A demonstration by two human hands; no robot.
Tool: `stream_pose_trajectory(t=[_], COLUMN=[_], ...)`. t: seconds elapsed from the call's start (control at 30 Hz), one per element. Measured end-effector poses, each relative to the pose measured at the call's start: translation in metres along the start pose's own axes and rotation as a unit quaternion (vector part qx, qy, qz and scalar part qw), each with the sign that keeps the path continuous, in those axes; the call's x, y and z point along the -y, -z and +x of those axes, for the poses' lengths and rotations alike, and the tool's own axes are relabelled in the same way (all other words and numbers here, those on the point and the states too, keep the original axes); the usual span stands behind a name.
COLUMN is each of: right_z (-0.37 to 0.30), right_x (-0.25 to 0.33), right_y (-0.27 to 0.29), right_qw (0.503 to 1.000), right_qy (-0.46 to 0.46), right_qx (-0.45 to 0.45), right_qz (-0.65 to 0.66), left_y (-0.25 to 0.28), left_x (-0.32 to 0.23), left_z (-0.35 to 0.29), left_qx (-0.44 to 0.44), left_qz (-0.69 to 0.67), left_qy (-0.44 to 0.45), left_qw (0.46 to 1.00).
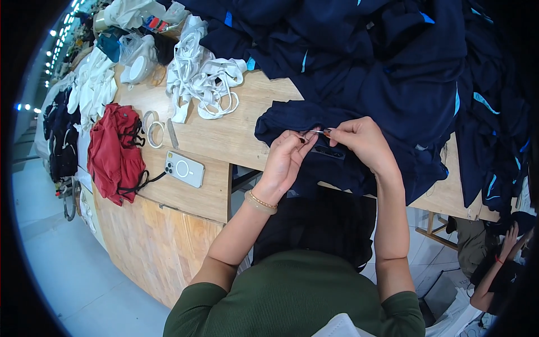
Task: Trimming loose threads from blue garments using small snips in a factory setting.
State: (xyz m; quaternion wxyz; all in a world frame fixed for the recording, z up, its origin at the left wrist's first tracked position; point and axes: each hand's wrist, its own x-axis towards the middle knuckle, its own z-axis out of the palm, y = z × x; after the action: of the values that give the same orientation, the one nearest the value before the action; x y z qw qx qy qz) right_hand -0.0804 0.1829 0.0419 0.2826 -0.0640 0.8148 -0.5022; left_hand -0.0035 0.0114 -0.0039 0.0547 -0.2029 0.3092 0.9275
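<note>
A dark navy garment [286, 115] lies bunched at the table's near edge, part of it hanging over toward my lap. My left hand [281, 160] is closed in a pinch on the garment's fabric. From the right, my right hand [368, 143] grips a small tool [319, 131] with a thin metal shaft and a reddish-brown handle; it looks like a seam ripper. Its shaft points left and meets the cloth at my left fingertips. The exact tip is too small to make out.
A large heap of navy garments [359, 62] with light-blue trims covers the far and right table. White straps [196, 73] lie at the back left. Left of me are a phone [185, 168], tape rolls [155, 133] and a red cloth bag [115, 154]. Another person's hand [510, 240] shows at lower right.
</note>
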Motion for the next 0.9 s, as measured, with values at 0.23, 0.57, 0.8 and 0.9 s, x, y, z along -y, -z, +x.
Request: stream_pose_trajectory(t=[0.23,0.57,0.8,0.9], right_z=[0.004,0.005,0.004,0.004], right_x=[-0.003,0.001,0.005,0.005], right_y=[-0.007,-0.007,-0.008,-0.009], right_qw=[1.000,0.999,0.999,0.999], right_qy=[0.018,0.012,0.017,0.015], right_qx=[-0.004,0.007,0.005,0.002], right_qz=[-0.017,-0.031,-0.039,-0.041], left_y=[0.006,0.005,0.005,0.005], left_x=[0.001,0.001,0.000,0.000], left_z=[0.001,0.002,0.001,0.002], left_qx=[0.022,0.012,0.008,0.011], left_qz=[-0.001,0.001,0.007,0.004], left_qy=[-0.010,-0.013,-0.012,-0.010], left_qw=[1.000,1.000,1.000,1.000])
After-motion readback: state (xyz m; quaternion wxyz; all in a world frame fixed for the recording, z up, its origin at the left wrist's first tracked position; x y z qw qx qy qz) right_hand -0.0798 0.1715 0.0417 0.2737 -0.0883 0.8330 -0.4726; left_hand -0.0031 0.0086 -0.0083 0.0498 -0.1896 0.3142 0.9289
